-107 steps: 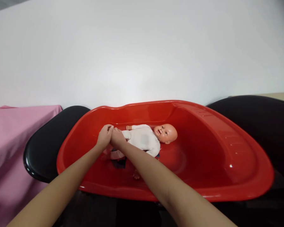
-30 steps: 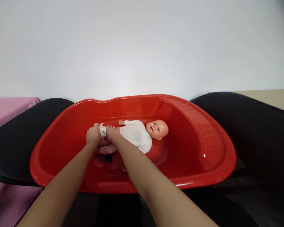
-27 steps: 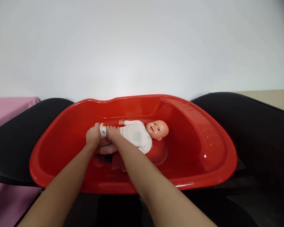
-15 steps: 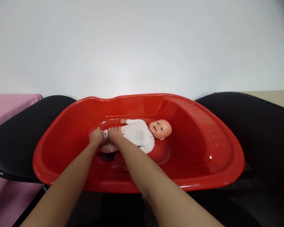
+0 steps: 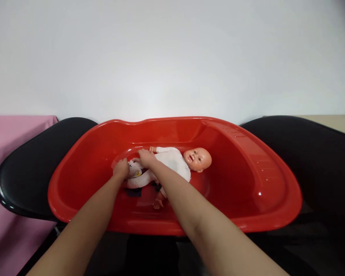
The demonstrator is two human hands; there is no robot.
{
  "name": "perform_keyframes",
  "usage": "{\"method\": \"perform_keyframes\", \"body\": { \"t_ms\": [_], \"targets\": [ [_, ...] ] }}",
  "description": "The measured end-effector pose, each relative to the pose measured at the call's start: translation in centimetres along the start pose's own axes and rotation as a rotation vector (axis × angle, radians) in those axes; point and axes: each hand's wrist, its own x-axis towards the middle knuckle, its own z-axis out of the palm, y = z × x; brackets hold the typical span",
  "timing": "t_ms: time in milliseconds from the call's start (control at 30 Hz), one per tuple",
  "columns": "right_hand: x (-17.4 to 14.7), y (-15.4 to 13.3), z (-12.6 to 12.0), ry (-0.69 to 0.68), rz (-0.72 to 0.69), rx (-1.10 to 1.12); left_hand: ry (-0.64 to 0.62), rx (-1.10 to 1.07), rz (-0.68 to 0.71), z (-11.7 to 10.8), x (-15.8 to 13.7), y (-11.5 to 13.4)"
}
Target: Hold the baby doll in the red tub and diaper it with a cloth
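Red plastic makes up the big baby bathtub [image 5: 255, 180], and a baby doll [image 5: 172, 163] lies on its back inside it. The doll wears a white suit. Its bald head [image 5: 198, 159] points to the right and its legs point to the left. One small doll hand [image 5: 157, 203] sticks out near the front wall of the tub.

Both arms reach forward and down into the tub, long and straight. The left hand [image 5: 121, 168] is at the doll's feet, with its fingers curled around a small white sock [image 5: 133, 168] with a bit of yellow on it. The right hand [image 5: 146, 157] is just beside it, a little farther back, with its fingers bent down onto the doll's leg. The two hands are close together with the sock between them.

The tub rests on black chairs [image 5: 31, 172]. A pink cloth [image 5: 5, 153] lies to the left. A plain white wall [image 5: 172, 57] stands behind.
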Motion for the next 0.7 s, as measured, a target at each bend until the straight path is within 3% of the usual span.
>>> {"method": "perform_keyframes", "body": {
  "t_ms": [133,267,467,700],
  "targets": [
    [-0.3,3.8,-2.2,0.083,0.221,0.015,0.005,0.22,0.046,-1.1,-0.9,1.2],
    [-0.9,6.6,-3.1,0.022,0.282,0.004,0.006,0.16,0.0,-1.4,-0.8,2.0],
    [-0.7,7.1,-3.8,-0.163,0.265,-0.081,0.0,0.034,-0.017,-1.2,-0.7,2.3],
    [-0.2,7.2,-4.2,-0.293,0.287,-0.112,0.079,-0.054,-0.055,-2.6,-1.7,3.6]
  ]
}}
